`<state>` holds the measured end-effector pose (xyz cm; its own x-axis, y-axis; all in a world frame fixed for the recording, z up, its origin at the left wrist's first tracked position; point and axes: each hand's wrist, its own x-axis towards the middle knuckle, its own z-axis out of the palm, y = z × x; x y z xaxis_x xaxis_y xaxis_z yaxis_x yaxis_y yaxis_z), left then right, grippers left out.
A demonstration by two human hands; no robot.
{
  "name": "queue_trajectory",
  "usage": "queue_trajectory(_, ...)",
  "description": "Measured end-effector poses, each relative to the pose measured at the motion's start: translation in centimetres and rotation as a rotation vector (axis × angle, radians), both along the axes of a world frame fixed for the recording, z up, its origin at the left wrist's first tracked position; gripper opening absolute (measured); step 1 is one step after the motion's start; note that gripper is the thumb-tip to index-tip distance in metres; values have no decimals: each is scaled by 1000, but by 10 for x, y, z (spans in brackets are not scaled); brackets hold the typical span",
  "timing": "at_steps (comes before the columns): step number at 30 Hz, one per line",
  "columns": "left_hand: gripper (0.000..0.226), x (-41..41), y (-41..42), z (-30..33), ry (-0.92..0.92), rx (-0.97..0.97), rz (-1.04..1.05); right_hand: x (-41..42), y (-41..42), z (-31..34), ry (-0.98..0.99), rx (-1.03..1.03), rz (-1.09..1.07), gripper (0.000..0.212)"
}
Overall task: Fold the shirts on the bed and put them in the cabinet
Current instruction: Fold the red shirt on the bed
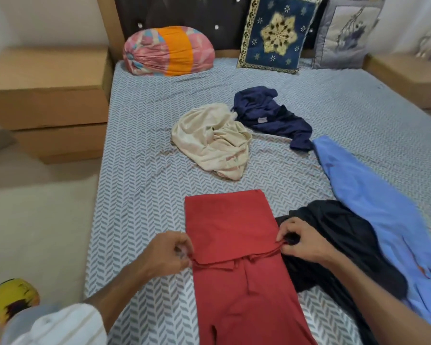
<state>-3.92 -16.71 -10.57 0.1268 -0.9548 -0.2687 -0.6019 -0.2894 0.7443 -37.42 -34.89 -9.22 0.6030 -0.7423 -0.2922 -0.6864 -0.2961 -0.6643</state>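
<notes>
A red shirt (237,245) lies flat on the bed (144,150) in a long narrow strip, its far end folded back toward me. My left hand (168,252) pinches the left corner of that folded edge. My right hand (300,241) pinches the right corner. A black shirt (334,235) lies crumpled just right of the red one, under my right wrist. A light blue shirt (373,210) is spread along the right side. A cream shirt (214,140) and a navy shirt (269,115) lie bunched mid-bed.
Against the headboard stand a pink-and-orange bolster (168,51), a blue patterned cushion (276,33) and a grey cushion (346,33). A wooden bedside unit (50,95) is at the left, another (408,78) at the right. A yellow object (13,300) lies on the floor.
</notes>
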Motion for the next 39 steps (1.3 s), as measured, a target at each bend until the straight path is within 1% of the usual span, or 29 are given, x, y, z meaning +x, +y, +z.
queue_trajectory(1,30,-2,3,-4,3,4,15,-3,2,-4,9,39,1,29)
queue_trajectory(2,32,-3,2,-6,32,-6,64,-3,1,-6,-9,97,-47,36)
queue_trajectory(4,30,-2,-6,-4,167,-28,262,5,-10,-10,-149,246,-235,51)
queue_trajectory(5,28,-1,-12,-1,250,-31,370,13,-18,-12,-214,311,-333,52)
queue_trajectory(7,21,2,-26,3,407,-3,525,34,-34,-9,-248,380,-459,38)
queue_trajectory(8,19,3,-32,5,453,25,576,45,-40,-5,-241,426,-504,32)
queue_trajectory(9,18,5,-39,4,478,54,615,54,-49,-4,-221,477,-559,31)
queue_trajectory(11,24,7,-54,1,521,108,667,71,-66,-6,-163,546,-630,36)
queue_trajectory(13,31,10,-68,-2,548,166,704,83,-82,-9,-124,573,-626,38)
queue_trajectory(16,39,14,-88,-2,595,245,779,95,-100,-5,-100,609,-591,25)
queue_trajectory(18,42,18,-101,-5,637,278,814,101,-111,-6,-73,632,-596,29)
queue_trajectory(20,41,21,-109,-8,664,290,835,106,-115,-9,-11,606,-610,36)
queue_trajectory(22,38,24,-112,-13,673,280,858,110,-117,-13,33,579,-641,36)
queue_trajectory(24,35,25,-113,-18,707,257,893,112,-117,-16,5,579,-697,27)
queue_trajectory(26,28,26,-112,-20,741,233,938,112,-116,-23,-77,581,-759,16)
queue_trajectory(27,26,25,-111,-19,739,221,949,112,-113,-25,-112,572,-780,16)
queue_trajectory(28,27,25,-109,-20,720,207,946,111,-110,-28,-140,559,-784,23)
queue_trajectory(30,38,21,-103,-18,637,202,890,108,-103,-33,-156,508,-753,35)
queue_trajectory(32,48,13,-91,-11,519,235,816,102,-95,-34,-161,456,-688,32)
queue_trajectory(34,53,3,-72,-2,434,278,748,96,-87,-28,-166,442,-620,32)
queue_trajectory(37,50,-12,-41,4,341,319,653,85,-76,-18,-157,439,-537,34)
queue_trajectory(39,46,-21,-25,7,244,322,604,77,-70,-12,-120,428,-503,35)
